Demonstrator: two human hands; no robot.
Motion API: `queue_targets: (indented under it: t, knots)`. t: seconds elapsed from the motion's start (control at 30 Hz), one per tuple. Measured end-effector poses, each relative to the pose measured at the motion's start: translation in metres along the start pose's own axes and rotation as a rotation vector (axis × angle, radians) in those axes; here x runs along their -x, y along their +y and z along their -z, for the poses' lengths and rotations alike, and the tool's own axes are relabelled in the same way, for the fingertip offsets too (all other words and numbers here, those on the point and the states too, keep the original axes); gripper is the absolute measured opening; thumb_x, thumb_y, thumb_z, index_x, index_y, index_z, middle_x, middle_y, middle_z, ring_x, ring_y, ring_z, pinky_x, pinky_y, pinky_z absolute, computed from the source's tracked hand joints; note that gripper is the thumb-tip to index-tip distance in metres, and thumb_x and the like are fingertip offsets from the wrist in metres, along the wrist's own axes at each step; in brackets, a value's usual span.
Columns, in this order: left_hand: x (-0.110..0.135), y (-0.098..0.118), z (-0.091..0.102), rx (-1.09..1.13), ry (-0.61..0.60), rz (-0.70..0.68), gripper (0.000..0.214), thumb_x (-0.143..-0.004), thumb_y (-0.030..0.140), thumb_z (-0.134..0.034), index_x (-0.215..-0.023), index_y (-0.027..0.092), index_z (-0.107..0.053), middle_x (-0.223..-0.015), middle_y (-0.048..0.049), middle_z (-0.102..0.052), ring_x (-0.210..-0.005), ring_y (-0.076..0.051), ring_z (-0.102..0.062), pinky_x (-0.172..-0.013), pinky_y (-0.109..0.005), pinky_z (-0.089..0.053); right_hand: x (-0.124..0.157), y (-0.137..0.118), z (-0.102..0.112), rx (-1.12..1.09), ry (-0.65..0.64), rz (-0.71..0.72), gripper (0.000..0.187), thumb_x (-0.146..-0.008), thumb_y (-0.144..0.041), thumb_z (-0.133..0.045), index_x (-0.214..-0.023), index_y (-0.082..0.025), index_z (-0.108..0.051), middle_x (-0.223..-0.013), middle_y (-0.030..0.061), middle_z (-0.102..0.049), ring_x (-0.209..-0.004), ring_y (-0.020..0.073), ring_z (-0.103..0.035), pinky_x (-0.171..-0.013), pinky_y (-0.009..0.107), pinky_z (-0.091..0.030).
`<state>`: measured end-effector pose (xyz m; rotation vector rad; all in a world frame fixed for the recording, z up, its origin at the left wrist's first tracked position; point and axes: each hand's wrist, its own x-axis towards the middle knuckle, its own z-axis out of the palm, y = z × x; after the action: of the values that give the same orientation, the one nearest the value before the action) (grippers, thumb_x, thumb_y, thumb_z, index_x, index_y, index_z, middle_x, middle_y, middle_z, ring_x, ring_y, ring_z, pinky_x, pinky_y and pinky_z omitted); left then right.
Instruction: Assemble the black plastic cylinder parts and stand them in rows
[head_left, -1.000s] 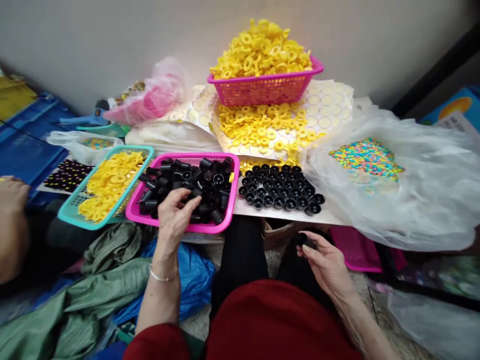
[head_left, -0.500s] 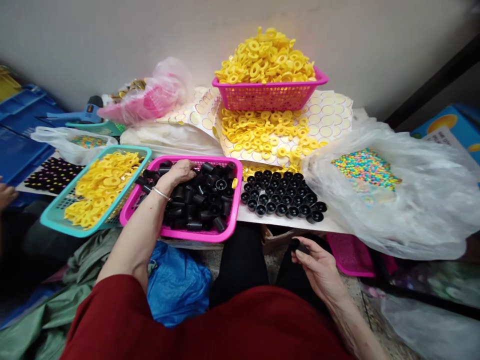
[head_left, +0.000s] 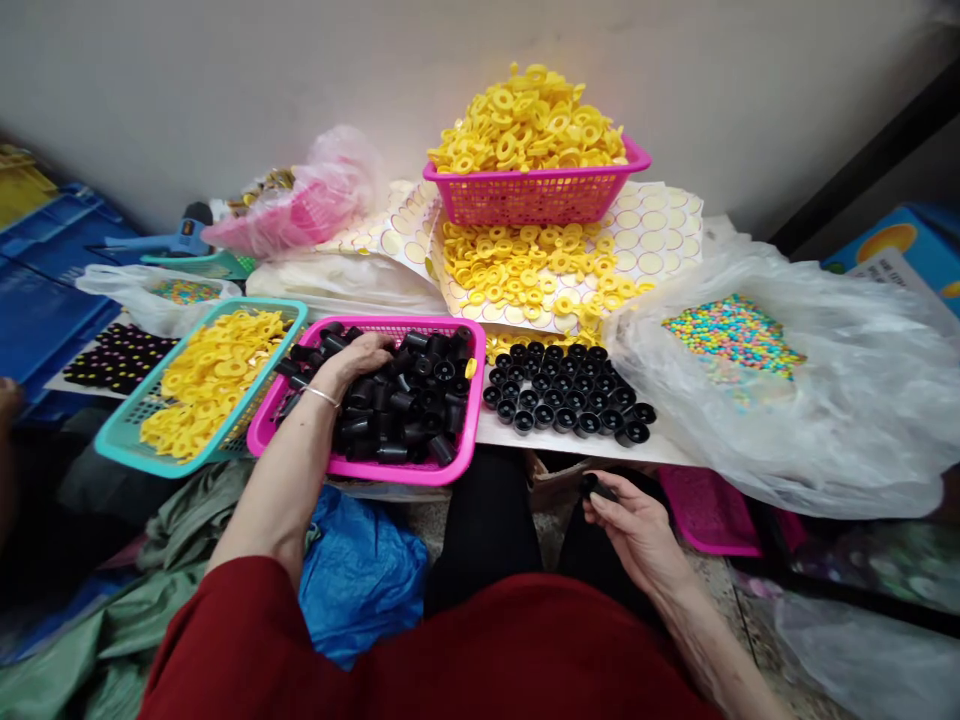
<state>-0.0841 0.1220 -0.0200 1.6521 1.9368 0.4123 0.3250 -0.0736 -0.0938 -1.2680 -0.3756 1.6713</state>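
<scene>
- The left hand (head_left: 365,355) has moved from the front of the pink basket (head_left: 390,474) to deeper inside it since one second ago; the right hand (head_left: 634,525) has stayed in almost the same spot.
- The left hand is bent down over the black cups (head_left: 405,400) in that basket, left of the middle of the frame. Its fingertips are hidden, so I cannot tell if it is pinching one.
- The right hand, low and right of the middle, pinches one small black piece (head_left: 596,487) between thumb and fingers, in front of the bench (head_left: 502,432).
- More black cups stand close together in rows (head_left: 562,390) on the bench, just right of the pink basket, with their round open ends up.
- A teal basket (head_left: 120,440) full of yellow rings (head_left: 217,375) is at the left, beside the pink one.
- At the top middle, another pink basket (head_left: 525,197) has a big heap of yellow rings. More rings lie in front of it on paper with circles (head_left: 660,230).
- On the right is a big see-through bag (head_left: 847,420) with tiny bright beads (head_left: 739,335).
</scene>
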Motion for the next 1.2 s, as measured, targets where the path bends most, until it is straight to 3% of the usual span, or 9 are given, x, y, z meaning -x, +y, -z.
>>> queue_targets:
  t: [0.17,0.3,0.5,0.57,0.77,0.9,1.07,1.2]
  knots:
    - [-0.011,0.001,-0.007,0.067,0.040,0.094,0.019,-0.042,0.013,-0.049,-0.055,0.016,-0.064,-0.047,-0.0012,-0.055,-0.057,-0.020,-0.053,-0.057,-0.029,-0.043,0.001,0.002,0.000,-0.005,-0.013,0.005,0.047,-0.043,-0.029,-0.096,-0.085,-0.022,-0.077,-0.073,0.0002,-0.070,-0.062,0.0113,-0.062,-0.056,0.022,-0.050]
    - [-0.001,-0.004,0.007,0.201,0.116,0.099,0.034,-0.042,0.016,-0.045,-0.068,0.015,-0.067,-0.054,-0.0020,-0.058,-0.054,-0.017,-0.051,-0.053,-0.027,-0.041,0.002,0.002,0.007,-0.003,-0.008,0.023,0.047,-0.044,-0.029,-0.096,-0.086,-0.021,-0.077,-0.076,0.0007,-0.070,-0.061,0.0105,-0.061,-0.056,0.022,-0.050]
    - [0.020,-0.008,0.021,0.708,0.115,0.074,0.032,-0.040,0.015,-0.050,-0.067,0.013,-0.067,-0.066,-0.0042,-0.065,-0.065,-0.017,-0.060,-0.061,-0.027,-0.049,0.001,0.005,0.003,-0.006,-0.019,-0.019,0.045,-0.044,-0.029,-0.096,-0.084,-0.020,-0.076,-0.073,-0.0004,-0.069,-0.060,0.0099,-0.059,-0.057,0.023,-0.049]
    - [0.025,-0.006,0.021,0.752,0.113,0.091,0.031,-0.041,0.013,-0.051,-0.067,0.013,-0.067,-0.067,-0.0049,-0.067,-0.068,-0.018,-0.061,-0.066,-0.030,-0.052,0.001,0.006,-0.001,-0.002,-0.030,-0.021,0.045,-0.045,-0.028,-0.095,-0.085,-0.020,-0.076,-0.072,-0.0006,-0.068,-0.059,0.0098,-0.059,-0.058,0.024,-0.048]
    - [0.032,-0.005,0.023,0.645,0.070,0.136,0.031,-0.045,0.009,-0.049,-0.067,0.010,-0.071,-0.073,-0.0088,-0.072,-0.072,-0.020,-0.062,-0.065,-0.029,-0.049,0.003,0.006,-0.003,0.016,-0.010,-0.005,0.044,-0.046,-0.028,-0.095,-0.084,-0.020,-0.076,-0.075,-0.0005,-0.068,-0.060,0.0100,-0.058,-0.058,0.024,-0.048]
    - [0.022,0.001,0.020,0.537,0.128,0.109,0.031,-0.048,0.010,-0.053,-0.071,0.013,-0.073,-0.069,-0.0030,-0.070,-0.077,-0.019,-0.060,-0.075,-0.029,-0.048,0.005,0.005,-0.004,0.054,-0.013,0.016,0.042,-0.046,-0.030,-0.094,-0.082,-0.019,-0.076,-0.074,0.0007,-0.067,-0.061,0.0118,-0.057,-0.056,0.026,-0.048]
    - [-0.002,0.020,0.002,0.145,0.015,-0.048,0.032,-0.050,0.018,-0.057,-0.078,0.016,-0.072,-0.070,0.0006,-0.066,-0.074,-0.019,-0.059,-0.073,-0.027,-0.046,0.006,0.005,-0.011,0.058,-0.002,0.007,0.044,-0.043,-0.030,-0.095,-0.081,-0.018,-0.075,-0.070,0.0000,-0.066,-0.060,0.0114,-0.057,-0.055,0.025,-0.047]
    - [-0.014,0.022,-0.008,-0.056,0.021,-0.054,0.027,-0.047,0.017,-0.053,-0.070,0.016,-0.064,-0.057,0.0008,-0.055,-0.063,-0.019,-0.053,-0.063,-0.029,-0.041,0.005,0.006,-0.010,0.049,0.003,0.008,0.046,-0.043,-0.030,-0.095,-0.083,-0.019,-0.075,-0.071,-0.0007,-0.067,-0.058,0.0102,-0.057,-0.055,0.024,-0.047]
